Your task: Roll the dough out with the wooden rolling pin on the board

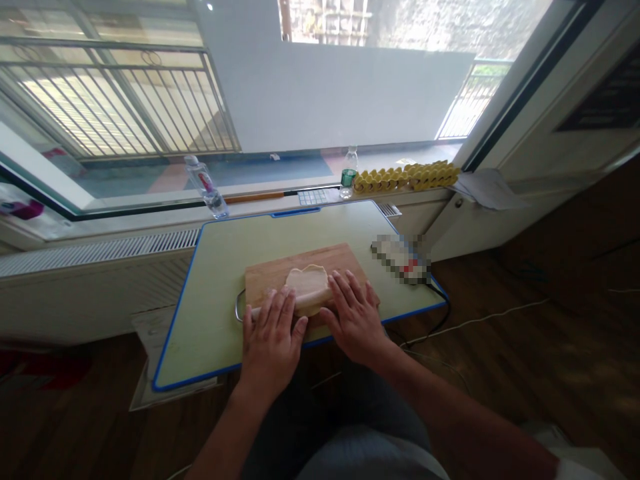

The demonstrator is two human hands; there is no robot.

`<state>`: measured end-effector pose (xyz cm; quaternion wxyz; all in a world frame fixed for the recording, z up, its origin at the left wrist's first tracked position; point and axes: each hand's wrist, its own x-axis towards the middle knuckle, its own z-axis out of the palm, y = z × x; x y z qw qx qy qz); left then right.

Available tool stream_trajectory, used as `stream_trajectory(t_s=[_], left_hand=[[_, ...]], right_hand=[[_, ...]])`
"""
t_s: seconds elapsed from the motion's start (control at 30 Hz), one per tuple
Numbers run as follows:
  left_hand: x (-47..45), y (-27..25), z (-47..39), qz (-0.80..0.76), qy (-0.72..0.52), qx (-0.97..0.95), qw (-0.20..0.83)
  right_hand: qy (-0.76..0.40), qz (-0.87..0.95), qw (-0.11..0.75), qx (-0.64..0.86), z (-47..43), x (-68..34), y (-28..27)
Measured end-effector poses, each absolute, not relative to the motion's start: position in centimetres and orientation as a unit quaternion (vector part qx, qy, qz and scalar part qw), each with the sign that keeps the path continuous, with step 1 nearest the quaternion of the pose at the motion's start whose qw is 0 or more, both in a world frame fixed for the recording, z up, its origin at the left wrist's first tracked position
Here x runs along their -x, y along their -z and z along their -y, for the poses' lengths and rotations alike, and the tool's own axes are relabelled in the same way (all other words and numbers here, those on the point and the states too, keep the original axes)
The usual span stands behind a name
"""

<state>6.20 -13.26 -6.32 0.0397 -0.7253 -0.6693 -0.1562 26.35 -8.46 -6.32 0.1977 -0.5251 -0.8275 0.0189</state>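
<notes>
A sheet of flattened dough point(306, 277) lies on a wooden cutting board point(333, 257) with a metal handle at its left end. Across the dough's near part runs a pale rolling pin point(314, 300). My left hand point(273, 333) rests on the pin's left end, fingers stretched out flat over it. On the other end lies my right hand point(355, 317), also with fingers extended and palm down. Both palms press from above and neither hand wraps round the pin. Much of the pin is hidden under the fingers.
The board sits on a blue-edged folding table point(210, 287). A power strip point(403, 259), partly pixelated, lies at its right with a black cable. Along the windowsill stand two plastic bottles point(206, 188) and a yellow egg-crate-shaped item point(406, 177). Cables trail over the floor.
</notes>
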Motion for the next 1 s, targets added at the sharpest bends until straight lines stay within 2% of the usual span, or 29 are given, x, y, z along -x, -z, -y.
stream_trajectory(t_s=[0.27,0.67,1.0], left_hand=[[-5.1,4.8,7.4,0.686,0.126,0.716,0.029],[-5.9,6.1,14.7,0.640,0.180,0.745,0.050],[-4.7,5.0,7.2,0.668,0.157,0.727,0.016]], right_hand=[[-0.049,0.816,0.167,0.551,2.6,-23.8,4.7],[-0.021,0.830,0.206,0.518,10.4,-27.0,6.3],[-0.040,0.807,0.187,0.559,3.4,-24.2,4.8]])
